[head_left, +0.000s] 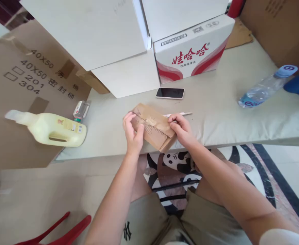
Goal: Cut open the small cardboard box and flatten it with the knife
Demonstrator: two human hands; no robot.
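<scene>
A small brown cardboard package (pixel 153 124) with dark printing and a jagged line across its top lies at a slant over the front of the covered table. My left hand (pixel 134 131) grips its left side, the thumb resting on the upper face. At the opposite end, my right hand (pixel 181 127) pinches the right corner between thumb and fingers. Just behind the right hand is a slim white pen-like tool (pixel 186 113), partly hidden by the package and fingers. Beyond the package, a phone (pixel 170 93) lies flat with its screen dark.
A yellow jug (pixel 60 129) and a small clear bottle (pixel 81 110) lie at the left by a large carton (pixel 24 92). White boxes (pixel 129 73) and a red-and-white water carton (pixel 190 54) stand behind. A plastic water bottle (pixel 264 88) lies at the right.
</scene>
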